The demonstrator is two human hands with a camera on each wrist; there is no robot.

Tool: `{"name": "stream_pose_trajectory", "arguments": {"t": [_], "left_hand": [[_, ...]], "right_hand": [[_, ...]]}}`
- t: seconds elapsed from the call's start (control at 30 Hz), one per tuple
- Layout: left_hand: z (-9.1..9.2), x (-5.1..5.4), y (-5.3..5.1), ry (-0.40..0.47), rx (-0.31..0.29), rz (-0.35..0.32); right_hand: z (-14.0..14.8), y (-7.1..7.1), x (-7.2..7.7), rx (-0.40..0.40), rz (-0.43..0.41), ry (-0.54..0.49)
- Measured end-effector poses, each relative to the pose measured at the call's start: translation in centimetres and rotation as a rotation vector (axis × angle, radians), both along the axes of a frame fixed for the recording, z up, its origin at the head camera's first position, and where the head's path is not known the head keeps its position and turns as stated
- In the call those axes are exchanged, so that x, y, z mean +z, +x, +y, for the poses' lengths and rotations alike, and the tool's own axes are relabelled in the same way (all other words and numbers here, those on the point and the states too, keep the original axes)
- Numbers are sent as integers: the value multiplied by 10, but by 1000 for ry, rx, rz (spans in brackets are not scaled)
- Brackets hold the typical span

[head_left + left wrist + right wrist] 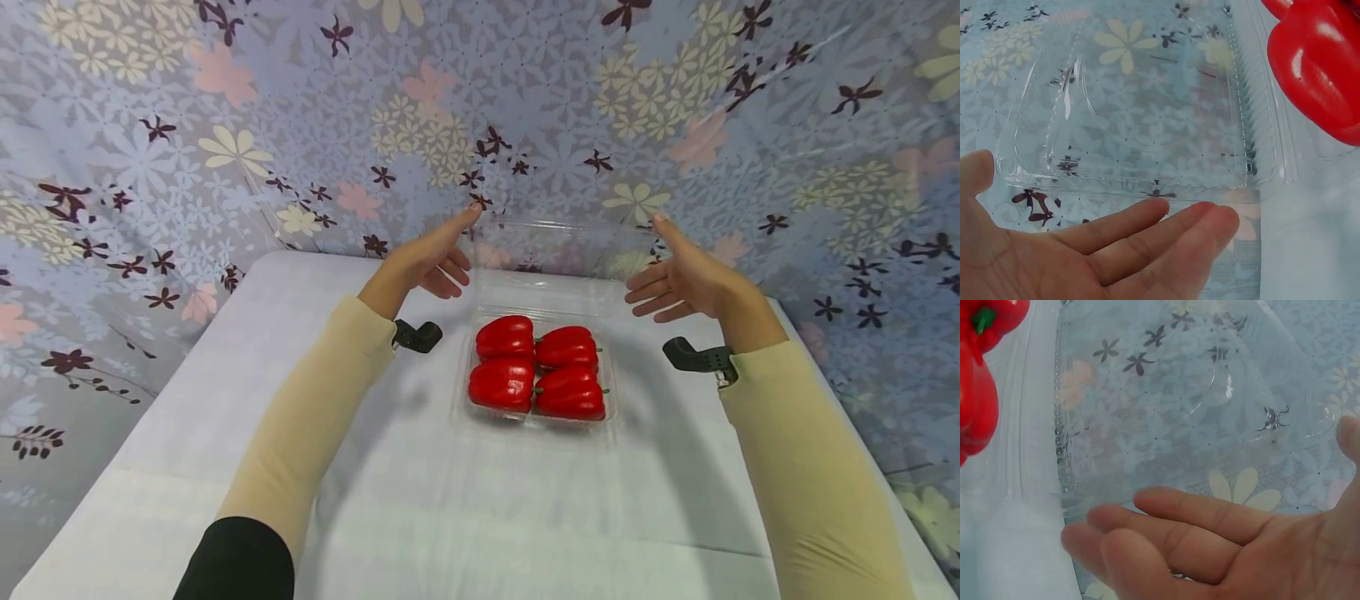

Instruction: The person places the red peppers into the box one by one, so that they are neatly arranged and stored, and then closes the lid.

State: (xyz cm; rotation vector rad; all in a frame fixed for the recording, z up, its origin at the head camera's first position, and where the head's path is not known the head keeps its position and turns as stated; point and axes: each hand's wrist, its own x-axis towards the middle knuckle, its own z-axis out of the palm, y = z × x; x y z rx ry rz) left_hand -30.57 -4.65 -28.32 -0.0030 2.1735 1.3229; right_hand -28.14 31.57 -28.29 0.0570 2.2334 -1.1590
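A clear plastic clamshell box point(613, 417) lies with its lid point(551, 287) swung up and back at the far side. Several glossy red bell peppers point(501, 385) with green stems sit in its base in two rows. My left hand point(427, 265) is beside the lid's left edge, fingers extended and thumb raised. On the opposite side, my right hand point(688, 279) faces it in a similar pose. Both palms are turned toward the lid, and neither hand holds anything. Whether any fingertip touches the lid's edge, I cannot tell in either wrist view.
A white cloth point(420, 517) covers the table under the box. Behind the table's far edge hangs a flower-patterned curtain point(300, 125), visible through the clear lid. Dark wrist camera mounts point(697, 357) stick out inward from both sleeves.
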Motion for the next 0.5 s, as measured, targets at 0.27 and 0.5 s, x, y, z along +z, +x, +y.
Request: {"name": "stream_pose_trajectory", "arguments": {"t": [0.27,0.5], "left_hand": [[3,3,0,9,4,34],[3,5,-1,25,42,32]], "right_hand": [[1,2,3,-19,5,-54],[-5,7,5,-29,46,-47]]}}
